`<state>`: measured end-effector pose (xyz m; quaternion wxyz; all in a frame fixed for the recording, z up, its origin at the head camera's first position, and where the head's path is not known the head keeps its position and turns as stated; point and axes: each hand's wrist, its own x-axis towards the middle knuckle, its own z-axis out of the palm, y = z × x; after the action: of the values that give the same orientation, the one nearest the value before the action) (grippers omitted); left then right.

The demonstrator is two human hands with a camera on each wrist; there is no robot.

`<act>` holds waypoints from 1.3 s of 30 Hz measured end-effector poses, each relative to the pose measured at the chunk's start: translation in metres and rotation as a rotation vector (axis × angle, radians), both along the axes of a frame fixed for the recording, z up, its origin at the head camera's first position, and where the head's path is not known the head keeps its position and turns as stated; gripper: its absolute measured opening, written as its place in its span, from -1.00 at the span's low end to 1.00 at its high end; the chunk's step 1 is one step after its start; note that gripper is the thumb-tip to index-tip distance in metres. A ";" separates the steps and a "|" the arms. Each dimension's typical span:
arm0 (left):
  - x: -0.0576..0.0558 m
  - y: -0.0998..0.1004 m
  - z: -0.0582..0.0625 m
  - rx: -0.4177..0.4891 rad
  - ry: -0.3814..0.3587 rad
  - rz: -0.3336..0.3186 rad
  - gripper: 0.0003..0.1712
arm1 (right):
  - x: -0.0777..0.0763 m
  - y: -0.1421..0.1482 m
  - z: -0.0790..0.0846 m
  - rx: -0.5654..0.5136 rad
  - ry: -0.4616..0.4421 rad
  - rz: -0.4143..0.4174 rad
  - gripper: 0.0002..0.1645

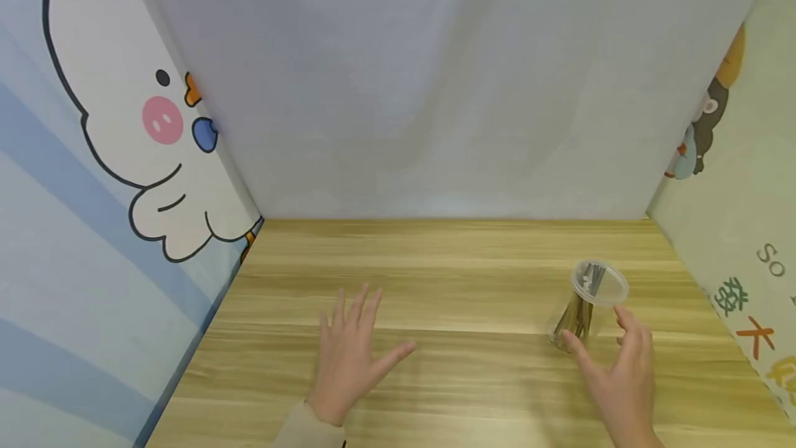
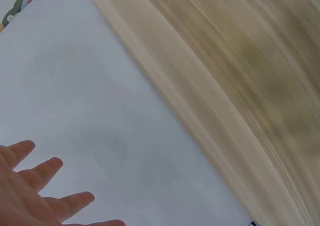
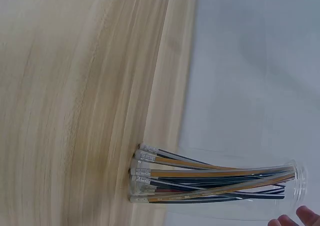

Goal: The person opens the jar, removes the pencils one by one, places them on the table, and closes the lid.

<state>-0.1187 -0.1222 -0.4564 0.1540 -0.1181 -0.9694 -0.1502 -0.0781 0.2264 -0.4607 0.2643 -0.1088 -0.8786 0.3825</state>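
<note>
A clear plastic jar (image 1: pixel 561 329) with a translucent lid (image 1: pixel 611 289) stands on the right part of the table. Several pencils (image 3: pixel 215 173) lean inside it, their eraser ends down at the bottom. My right hand (image 1: pixel 622 375) is at the jar's near right side, thumb and fingers parted, not wrapped round it. In the right wrist view its fingertips (image 3: pixel 306 215) show close to the jar's lidded end. Over the left part of the table my left hand (image 1: pixel 348 358) is spread wide with nothing in it.
The wood-grain table (image 1: pixel 435 268) ends at a pale grey backdrop (image 1: pixel 398 88). A blue panel with a white cartoon figure (image 1: pixel 112 75) borders the left. On the right stands a pale panel with cartoon prints and lettering (image 1: pixel 755 334).
</note>
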 end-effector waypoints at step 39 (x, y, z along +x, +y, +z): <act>-0.028 0.071 0.018 0.179 0.057 -0.305 -0.11 | -0.047 0.037 -0.052 -0.406 -0.150 0.061 0.17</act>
<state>-0.1468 -0.0513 -0.4383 0.1667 -0.2539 -0.9182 -0.2542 -0.1253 0.2632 -0.5128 0.1592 -0.1611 -0.8038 0.5501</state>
